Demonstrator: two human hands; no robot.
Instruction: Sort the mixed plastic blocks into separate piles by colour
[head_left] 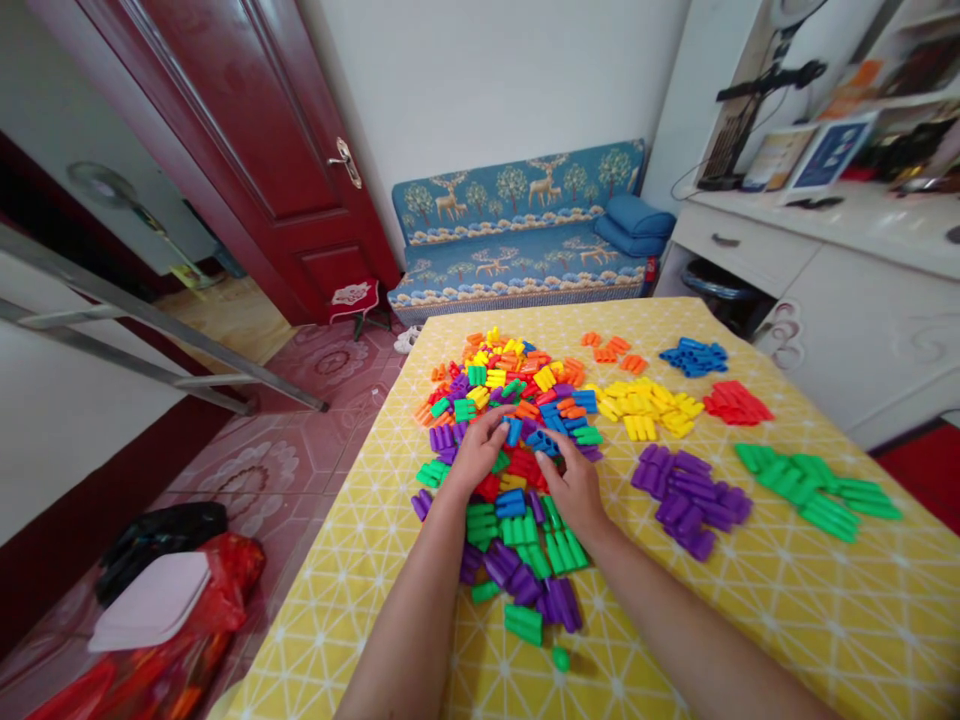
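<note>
A big mixed heap of coloured plastic blocks [510, 400] lies on the yellow patterned tablecloth [750, 620]. Both my hands rest in the heap's middle. My left hand [476, 452] curls its fingertips round a blue block [513, 430]. My right hand [576, 485] pinches another blue block [544, 442] just to the right. To the right lie sorted piles: orange [611, 350], blue [694, 357], yellow [649, 405], red [736, 403], purple [690, 490] and green [814, 490].
A white desk [847, 290] with drawers stands close on the right. A blue patterned sofa [525, 240] is behind the table, a dark red door [262, 150] at the left. Bags [165, 590] lie on the tiled floor left of the table.
</note>
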